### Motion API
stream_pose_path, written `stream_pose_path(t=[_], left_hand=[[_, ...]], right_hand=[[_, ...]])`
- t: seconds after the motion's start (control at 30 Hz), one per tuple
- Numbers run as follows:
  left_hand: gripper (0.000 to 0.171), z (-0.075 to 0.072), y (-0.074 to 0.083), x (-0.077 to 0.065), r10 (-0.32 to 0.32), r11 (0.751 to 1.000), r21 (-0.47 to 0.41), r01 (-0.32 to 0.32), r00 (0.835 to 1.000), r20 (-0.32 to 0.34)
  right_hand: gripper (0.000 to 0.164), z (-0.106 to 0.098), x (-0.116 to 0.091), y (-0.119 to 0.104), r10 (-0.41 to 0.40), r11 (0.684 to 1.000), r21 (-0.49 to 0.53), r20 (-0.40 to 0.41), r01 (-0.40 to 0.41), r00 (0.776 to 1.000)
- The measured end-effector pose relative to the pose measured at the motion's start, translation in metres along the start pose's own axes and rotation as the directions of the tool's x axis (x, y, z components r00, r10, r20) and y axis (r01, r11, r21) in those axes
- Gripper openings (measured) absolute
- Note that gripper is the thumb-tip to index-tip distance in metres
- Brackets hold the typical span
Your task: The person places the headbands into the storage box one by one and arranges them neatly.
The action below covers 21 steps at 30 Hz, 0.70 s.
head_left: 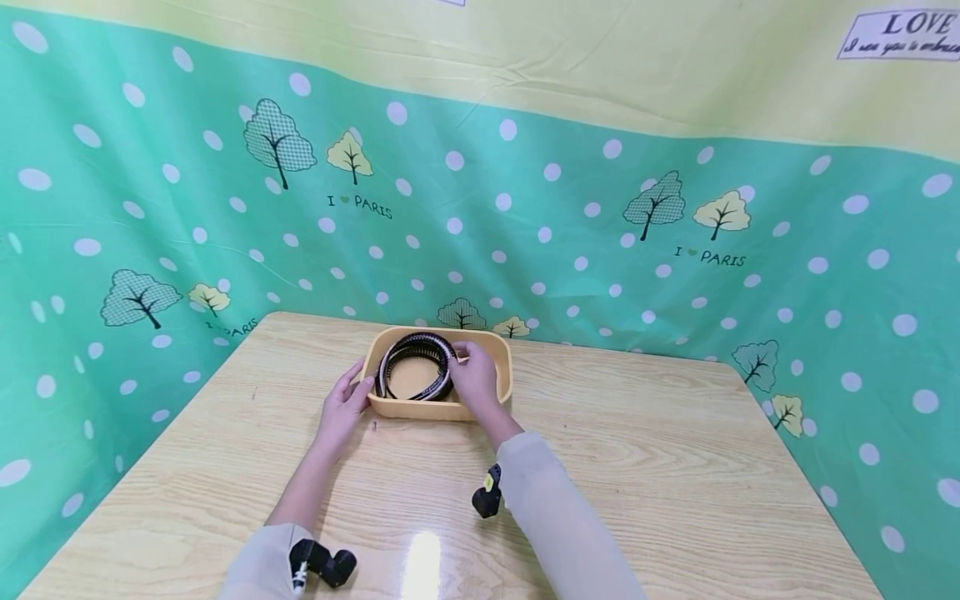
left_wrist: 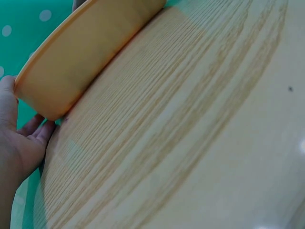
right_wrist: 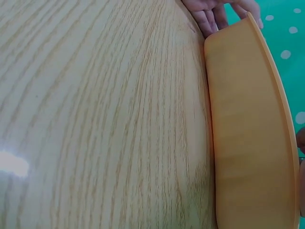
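Observation:
A yellow-orange plastic bin [head_left: 427, 410] sits near the back edge of the table. Inside, toward its left, lies a coil of black, ribbed-looking band with pale stripes [head_left: 429, 338]; its exact kind is unclear. My left hand [head_left: 345, 408] holds the bin's left end, thumb at the rim and fingers along the outside, as the left wrist view also shows for that hand [left_wrist: 24, 143]. Reaching over the front wall, my right hand [head_left: 476, 379] pinches the right side of the coil. In the right wrist view the bin wall [right_wrist: 250, 129] hides most of that hand.
The light wood-grain table [head_left: 675, 467] stretches in front of and to both sides of the bin. A green dotted curtain [head_left: 525, 225] with printed trees hangs right behind and beside the table. Black wrist cameras [head_left: 322, 562] sit on both sleeves.

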State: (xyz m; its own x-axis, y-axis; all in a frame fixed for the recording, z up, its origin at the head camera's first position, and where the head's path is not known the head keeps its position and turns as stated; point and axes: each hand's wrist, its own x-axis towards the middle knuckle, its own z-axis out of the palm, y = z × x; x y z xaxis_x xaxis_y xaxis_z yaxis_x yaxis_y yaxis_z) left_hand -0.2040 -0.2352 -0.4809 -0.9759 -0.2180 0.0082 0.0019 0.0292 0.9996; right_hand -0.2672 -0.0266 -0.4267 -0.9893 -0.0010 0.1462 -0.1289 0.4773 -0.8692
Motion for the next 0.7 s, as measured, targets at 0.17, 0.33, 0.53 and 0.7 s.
stream_pose_path(t=[0.17,0.33,0.53,0.7], left_hand=[[0.054,0.0007,0.0006,0.0001,-0.005,1.000,-0.008,0.005,1.000,-0.009],[0.055,0.0007,0.0005,-0.0004,-0.017,1.000,-0.012,0.017,1.000,-0.012],[0.057,-0.0004,-0.0003,0.0005,-0.024,0.999,-0.027,0.024,1.000,-0.013],[0.057,0.0002,-0.0006,0.0011,-0.038,0.999,-0.030,0.038,0.999,-0.011]], right_hand=[[0.026,0.0003,0.0001,-0.0002,0.012,1.000,-0.001,-0.004,-0.012,1.000],[0.026,0.0013,0.0004,0.0003,0.012,1.000,0.009,-0.015,-0.012,1.000],[0.026,0.0006,0.0013,-0.0003,-0.004,1.000,-0.013,-0.022,0.004,1.000],[0.027,-0.0012,0.0006,-0.0017,-0.017,1.000,-0.016,-0.026,0.017,1.000]])
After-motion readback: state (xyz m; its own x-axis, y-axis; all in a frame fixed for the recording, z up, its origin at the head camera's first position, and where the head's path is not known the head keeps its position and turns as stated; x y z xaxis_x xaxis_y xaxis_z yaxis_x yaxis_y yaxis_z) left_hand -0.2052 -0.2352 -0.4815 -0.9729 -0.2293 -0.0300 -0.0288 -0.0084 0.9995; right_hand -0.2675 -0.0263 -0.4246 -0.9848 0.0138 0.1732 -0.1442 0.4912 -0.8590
